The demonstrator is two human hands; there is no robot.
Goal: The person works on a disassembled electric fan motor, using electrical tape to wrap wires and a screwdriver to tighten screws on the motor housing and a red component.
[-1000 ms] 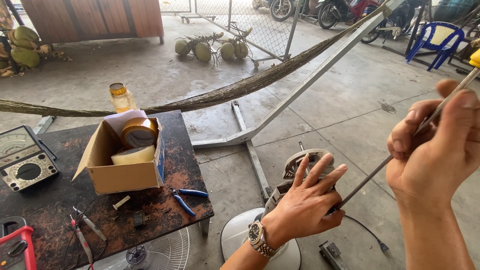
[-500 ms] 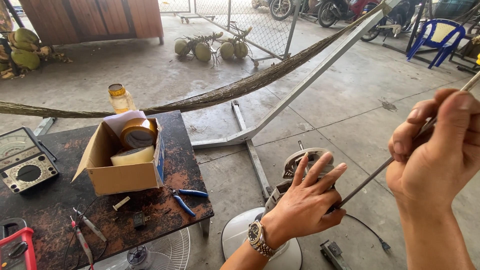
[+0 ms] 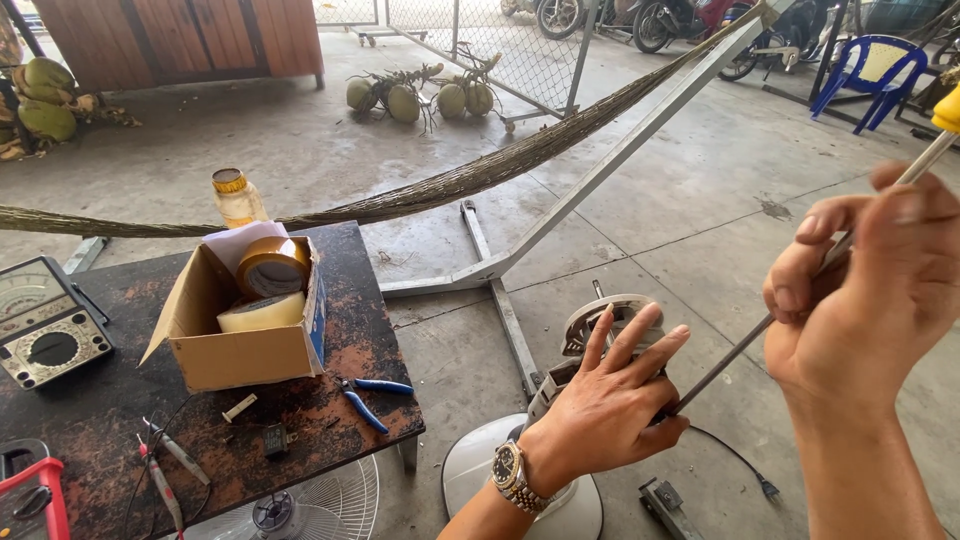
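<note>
1. Left hand [image 3: 610, 400] lies spread, fingers open, on the grey fan motor housing [image 3: 600, 330], hiding most of it.
2. Right hand [image 3: 870, 290] is closed around the long yellow-handled metal screwdriver [image 3: 740, 350]; its tip disappears behind the left hand.

Two hands [image 3: 610, 400], one screwdriver [image 3: 760, 330], two tape rolls [image 3: 270, 265], one box [image 3: 250, 350], one meter [image 3: 45, 335]

Both forearms are bare and sleeveless, with a two-tone metal wristwatch [image 3: 509, 468] on the left wrist.
</note>
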